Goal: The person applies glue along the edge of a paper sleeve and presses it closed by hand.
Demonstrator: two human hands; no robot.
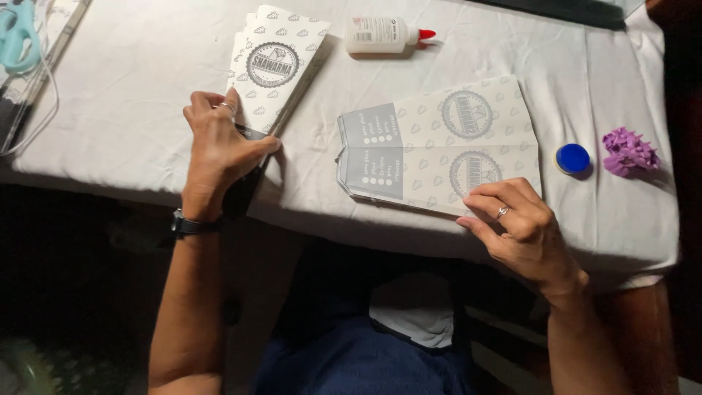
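Note:
My left hand (219,143) rests on the near end of a stack of narrow printed paper bags (274,62) lying on the white tablecloth (146,73), fingers pressing its lower corner. My right hand (515,219) presses down with its fingertips on the near right edge of a wider folded printed paper sheet (439,146), which lies flat near the table's front edge with a grey panel at its left end. A ring shows on each hand and a dark watch on my left wrist.
A white glue bottle (380,35) with a red tip lies at the back centre. A blue round cap (572,158) and a purple paper flower (629,152) sit at the right. Teal scissors (16,33) lie at far left. My lap is below the table edge.

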